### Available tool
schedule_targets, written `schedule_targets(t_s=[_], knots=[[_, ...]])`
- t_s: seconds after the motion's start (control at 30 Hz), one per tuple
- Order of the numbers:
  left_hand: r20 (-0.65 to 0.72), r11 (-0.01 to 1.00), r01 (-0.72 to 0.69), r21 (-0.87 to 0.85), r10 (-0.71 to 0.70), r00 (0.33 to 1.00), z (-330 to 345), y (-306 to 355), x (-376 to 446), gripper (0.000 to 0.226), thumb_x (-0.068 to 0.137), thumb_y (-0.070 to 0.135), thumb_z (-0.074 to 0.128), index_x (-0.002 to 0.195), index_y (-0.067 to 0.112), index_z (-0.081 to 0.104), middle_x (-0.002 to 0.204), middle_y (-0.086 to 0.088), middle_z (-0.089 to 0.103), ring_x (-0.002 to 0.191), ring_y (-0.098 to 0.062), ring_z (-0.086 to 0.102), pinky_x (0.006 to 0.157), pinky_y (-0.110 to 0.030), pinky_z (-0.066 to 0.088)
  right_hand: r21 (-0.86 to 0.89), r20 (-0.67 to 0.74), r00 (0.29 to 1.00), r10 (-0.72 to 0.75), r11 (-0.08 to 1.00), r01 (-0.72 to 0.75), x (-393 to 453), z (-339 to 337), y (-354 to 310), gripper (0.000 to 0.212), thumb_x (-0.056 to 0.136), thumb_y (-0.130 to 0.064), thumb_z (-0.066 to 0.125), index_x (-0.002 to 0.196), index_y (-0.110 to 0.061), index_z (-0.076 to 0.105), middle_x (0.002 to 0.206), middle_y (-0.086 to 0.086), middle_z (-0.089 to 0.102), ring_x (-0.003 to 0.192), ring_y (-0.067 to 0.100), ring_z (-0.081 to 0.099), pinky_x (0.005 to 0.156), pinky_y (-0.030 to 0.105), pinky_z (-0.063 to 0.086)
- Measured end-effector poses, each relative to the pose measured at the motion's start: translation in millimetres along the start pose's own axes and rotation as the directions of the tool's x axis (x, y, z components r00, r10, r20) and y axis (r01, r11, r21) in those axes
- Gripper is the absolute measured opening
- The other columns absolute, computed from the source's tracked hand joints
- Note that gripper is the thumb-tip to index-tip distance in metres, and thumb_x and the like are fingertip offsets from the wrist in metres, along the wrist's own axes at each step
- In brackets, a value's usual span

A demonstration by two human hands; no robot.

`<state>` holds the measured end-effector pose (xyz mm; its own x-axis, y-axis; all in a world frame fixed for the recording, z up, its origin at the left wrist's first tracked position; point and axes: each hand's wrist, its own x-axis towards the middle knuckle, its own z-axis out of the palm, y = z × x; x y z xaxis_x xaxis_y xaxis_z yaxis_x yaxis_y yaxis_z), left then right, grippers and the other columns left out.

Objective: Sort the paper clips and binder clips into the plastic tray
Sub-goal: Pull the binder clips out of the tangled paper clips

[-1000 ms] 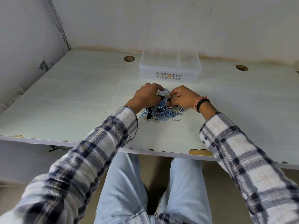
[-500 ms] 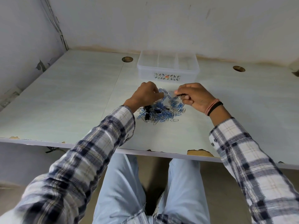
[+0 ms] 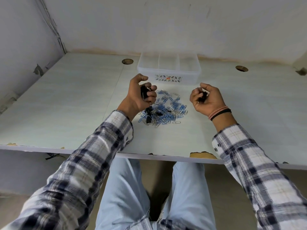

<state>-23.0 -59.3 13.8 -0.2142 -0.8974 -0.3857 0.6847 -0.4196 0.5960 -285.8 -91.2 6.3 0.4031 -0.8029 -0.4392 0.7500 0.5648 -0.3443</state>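
Head view, nearest first: my plaid sleeves [image 3: 93, 163] reach out over my jeans [image 3: 126, 196] and the chipped front edge of the desk [image 3: 66, 100].

My left hand [image 3: 137, 95] is curled nearly closed, palm turned toward my right hand, fingers wrapped around a few black binder clips [image 3: 144, 94] with a silver wire handle poking out by the fingertips. It hangs just above the left side of the pile. My right hand [image 3: 207, 99] is well off to the right of the pile, also curled almost closed, gripping more black clips in the palm; how many, I cannot tell. Pink and black bands [image 3: 219, 112] sit on that wrist.

Between my hands, slightly nearer than the knuckles, lies the pile of paper clips [image 3: 166, 110]: mostly blue, some plain silver, tangled and spread loosely on the desk. A few black binder clips are mixed in on the side under my left wrist, and one sits near the middle.

Beyond both hands, closer to the left one, stands the tray [image 3: 168, 75], clear frosted plastic with thin dividers making three compartments across. Its front wall carries a leaf-pattern sticker with a small red mark in the centre; any writing on it is too small to read. I see nothing in the compartments.

Farther back, two round holes [image 3: 127, 61] are cut in the desk, one to each side of the tray.
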Motion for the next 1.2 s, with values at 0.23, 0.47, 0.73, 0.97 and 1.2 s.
schedule_targets(t_s=[0.23, 0.47, 0.73, 0.97, 1.2], knots=[[-0.246, 0.999, -0.042, 0.020, 0.045, 0.968, -9, 17, 8, 0.027, 0.087, 0.018, 0.057, 0.067, 0.017, 0.040, 0.058, 0.006, 0.033, 0.045, -0.011, 0.031, 0.039, -0.017, 0.023, -0.176, -0.210, 0.966, -0.149, 0.978, 0.113, 0, 2, -10, 0.011, 0.094, -0.010, 0.058, 0.096, -0.001, 0.053, 0.101, 0.018, 0.055, 0.093, 0.032, 0.062, 0.055, 0.030, 0.059], [-0.393, 0.682, -0.018, 0.731, 0.442, 0.807, -24, 52, 31, 0.028, 0.086, 0.015, 0.078, 0.075, 0.005, 0.054, 0.067, -0.010, 0.052, 0.040, -0.016, 0.045, 0.037, -0.017, 0.029, -0.787, -0.227, 0.881, -0.416, 0.611, 0.086, 10, 13, -36, 0.020, 0.087, 0.017, 0.053, 0.101, 0.005, 0.061, 0.090, 0.017, 0.054, 0.077, 0.025, 0.055, 0.056, 0.029, 0.056], [-0.167, -0.013, 0.186, 0.982, 0.376, 0.911, -25, 70, 36, 0.021, 0.077, 0.003, 0.080, 0.084, -0.014, 0.070, 0.079, -0.025, 0.074, 0.054, -0.027, 0.065, 0.054, -0.030, 0.056, -0.962, 0.021, 0.870, -0.492, -0.248, -0.117, 24, 20, -43, 0.032, 0.076, 0.004, 0.074, 0.107, -0.001, 0.070, 0.092, 0.012, 0.066, 0.082, 0.024, 0.063, 0.073, 0.029, 0.055], [-0.077, -0.195, 0.164, 0.967, 0.389, 0.918, -7, 70, 19, 0.035, 0.079, 0.010, 0.084, 0.108, -0.004, 0.069, 0.099, -0.021, 0.071, 0.082, -0.035, 0.072, 0.073, -0.040, 0.062, -0.862, 0.137, 0.875, -0.464, -0.491, -0.126, 19, 25, -40, 0.038, 0.071, 0.000, 0.079, 0.108, -0.010, 0.073, 0.115, 0.011, 0.068, 0.103, 0.025, 0.062, 0.083, 0.024, 0.045], [0.032, -0.301, 0.081, 0.950, 0.354, 0.935, 11, 57, 4, 0.024, 0.085, 0.011, 0.076, 0.109, 0.007, 0.075, 0.105, -0.013, 0.074, 0.089, -0.025, 0.071, 0.076, -0.035, 0.060, -0.873, 0.305, 0.899, -0.315, -0.470, 0.131, -1, 46, 0, 0.029, 0.077, -0.007, 0.081, 0.105, -0.009, 0.074, 0.097, 0.006, 0.073, 0.075, 0.018, 0.070, 0.066, 0.022, 0.055]])
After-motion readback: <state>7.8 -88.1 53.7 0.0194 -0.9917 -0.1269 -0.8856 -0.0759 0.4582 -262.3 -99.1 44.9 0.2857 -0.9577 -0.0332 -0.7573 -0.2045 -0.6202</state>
